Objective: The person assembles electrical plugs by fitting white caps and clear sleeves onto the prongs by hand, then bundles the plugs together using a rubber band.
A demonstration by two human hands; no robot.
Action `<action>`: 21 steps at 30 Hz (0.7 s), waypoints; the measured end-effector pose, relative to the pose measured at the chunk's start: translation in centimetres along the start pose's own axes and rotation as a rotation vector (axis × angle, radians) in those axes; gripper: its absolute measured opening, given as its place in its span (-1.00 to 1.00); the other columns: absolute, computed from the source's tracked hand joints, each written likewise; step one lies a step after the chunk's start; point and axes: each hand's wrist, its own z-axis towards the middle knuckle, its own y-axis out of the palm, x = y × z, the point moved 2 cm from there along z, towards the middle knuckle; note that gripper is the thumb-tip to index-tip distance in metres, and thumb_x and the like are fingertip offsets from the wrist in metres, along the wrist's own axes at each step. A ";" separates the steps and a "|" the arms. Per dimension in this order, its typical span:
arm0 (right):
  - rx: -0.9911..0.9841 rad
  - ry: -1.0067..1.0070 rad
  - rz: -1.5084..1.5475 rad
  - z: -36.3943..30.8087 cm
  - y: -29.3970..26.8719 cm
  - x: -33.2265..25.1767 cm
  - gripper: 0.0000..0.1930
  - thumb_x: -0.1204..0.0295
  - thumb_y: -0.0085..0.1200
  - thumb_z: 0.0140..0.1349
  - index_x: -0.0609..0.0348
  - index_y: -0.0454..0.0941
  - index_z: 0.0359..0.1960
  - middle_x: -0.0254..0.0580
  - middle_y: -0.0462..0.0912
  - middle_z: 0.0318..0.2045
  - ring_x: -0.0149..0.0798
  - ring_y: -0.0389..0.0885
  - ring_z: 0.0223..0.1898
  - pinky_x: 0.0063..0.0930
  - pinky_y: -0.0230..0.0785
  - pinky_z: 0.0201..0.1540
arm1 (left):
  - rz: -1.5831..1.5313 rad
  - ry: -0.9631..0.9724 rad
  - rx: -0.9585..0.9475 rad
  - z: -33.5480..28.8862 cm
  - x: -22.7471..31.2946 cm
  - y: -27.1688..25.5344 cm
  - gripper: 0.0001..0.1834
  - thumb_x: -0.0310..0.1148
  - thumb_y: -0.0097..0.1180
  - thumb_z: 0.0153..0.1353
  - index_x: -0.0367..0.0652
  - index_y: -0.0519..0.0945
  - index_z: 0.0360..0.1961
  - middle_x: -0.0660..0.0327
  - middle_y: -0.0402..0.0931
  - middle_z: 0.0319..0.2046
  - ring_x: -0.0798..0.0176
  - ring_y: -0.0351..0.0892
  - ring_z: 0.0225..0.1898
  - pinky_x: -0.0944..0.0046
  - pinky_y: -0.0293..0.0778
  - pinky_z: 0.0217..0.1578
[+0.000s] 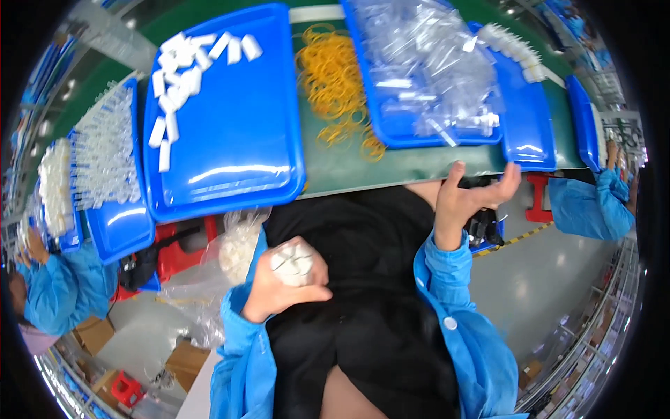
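My left hand (286, 283) is closed around a round bundle of white pieces (292, 264), seen end-on, above my lap. What the single pieces are I cannot make out. My right hand (474, 199) is raised by the table's front edge with its fingers apart and nothing in them. Just beyond it lies a blue tray (391, 137) heaped with clear plastic bags (447, 66). Left of that tray is a pile of yellow rubber bands (331, 77) on the green table (349, 171). Another blue tray (237, 126) carries small white blocks (183, 59) along its far left side.
At the left, a blue tray (120, 230) bears clear plastic pieces (108, 150). White pieces (513, 49) stand in a row on a right-hand blue tray (527, 133). A clear bag of white pieces (239, 255) hangs beside my left arm. Blue-sleeved co-workers (70, 286) (590, 202) sit on both sides.
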 end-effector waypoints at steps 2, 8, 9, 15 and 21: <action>-0.154 0.196 -0.061 -2.5 1.5 4.4 -0.64 0.37 -0.09 0.24 0.34 0.30 -0.01 0.13 0.24 0.08 0.02 0.08 0.18 -0.15 -0.07 0.19 | -0.118 0.015 0.062 0.4 -1.2 -0.7 -0.70 -0.48 0.37 -0.18 -0.24 0.43 -0.52 0.18 0.47 -0.58 0.34 0.46 -0.50 0.38 0.39 -0.41; -0.114 0.232 -0.020 -2.5 1.6 4.7 -0.82 0.47 -0.09 0.21 0.32 0.35 -0.21 0.06 0.33 -0.08 -0.01 0.24 -0.04 -0.20 0.03 0.04 | 0.039 0.029 0.036 0.6 -0.5 -0.4 -0.59 -0.27 0.40 -0.15 -0.23 0.40 -0.45 0.22 0.44 -0.64 0.29 0.45 -0.55 0.20 0.45 -0.33; -0.172 0.230 -0.012 -2.5 1.4 4.7 -0.82 0.48 -0.09 0.21 0.32 0.35 -0.20 0.07 0.33 -0.09 0.00 0.25 -0.04 -0.19 0.03 0.04 | -0.012 0.038 0.058 0.8 -0.8 -0.4 -0.58 -0.27 0.40 -0.15 -0.23 0.39 -0.44 0.22 0.44 -0.64 0.28 0.44 -0.56 0.19 0.45 -0.32; -0.239 0.252 0.101 -0.8 -0.2 5.3 -0.83 0.58 -0.06 0.15 0.24 0.38 -0.20 -0.06 0.42 -0.23 -0.11 0.33 -0.14 -0.30 0.10 -0.02 | -0.063 0.028 0.080 1.5 -1.5 -0.3 -0.71 -0.52 0.28 -0.13 -0.23 0.37 -0.46 0.16 0.41 -0.63 0.26 0.42 -0.51 0.24 0.40 -0.40; -0.283 0.281 0.369 0.8 0.0 4.8 -0.69 0.40 0.06 0.14 0.26 0.35 -0.11 -0.09 0.39 -0.26 -0.13 0.35 -0.18 -0.33 0.14 -0.09 | -0.066 0.029 0.126 1.6 -1.1 -0.9 -0.74 -0.64 0.21 -0.13 -0.23 0.34 -0.51 0.15 0.38 -0.68 0.25 0.40 -0.61 0.28 0.38 -0.51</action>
